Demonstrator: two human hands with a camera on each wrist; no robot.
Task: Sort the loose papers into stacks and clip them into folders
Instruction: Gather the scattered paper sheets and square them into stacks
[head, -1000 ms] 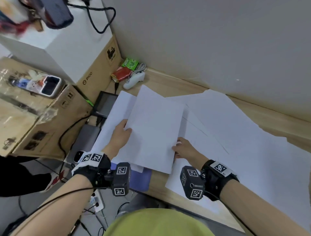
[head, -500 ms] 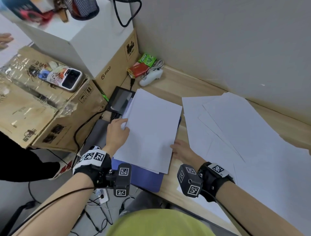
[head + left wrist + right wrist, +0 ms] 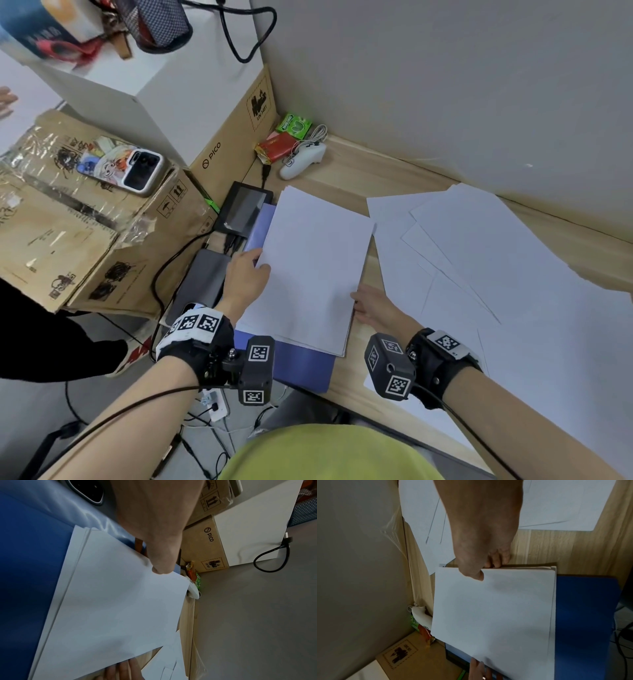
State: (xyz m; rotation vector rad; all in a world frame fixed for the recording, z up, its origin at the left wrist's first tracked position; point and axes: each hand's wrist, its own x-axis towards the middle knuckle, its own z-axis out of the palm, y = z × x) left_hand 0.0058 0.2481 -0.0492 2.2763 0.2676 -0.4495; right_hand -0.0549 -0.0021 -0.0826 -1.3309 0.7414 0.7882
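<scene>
Both hands, left hand [image 3: 247,274] and right hand [image 3: 371,306], pinch white paper stack [image 3: 315,263]; edges uneven.

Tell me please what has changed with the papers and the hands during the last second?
The paper stack has been gathered: a second ago its sheets were fanned out over the loose sheets, now it lies squared on the blue folder, apart from them. The left hand and right hand still grip its opposite edges. The loose sheets stayed spread.
</scene>
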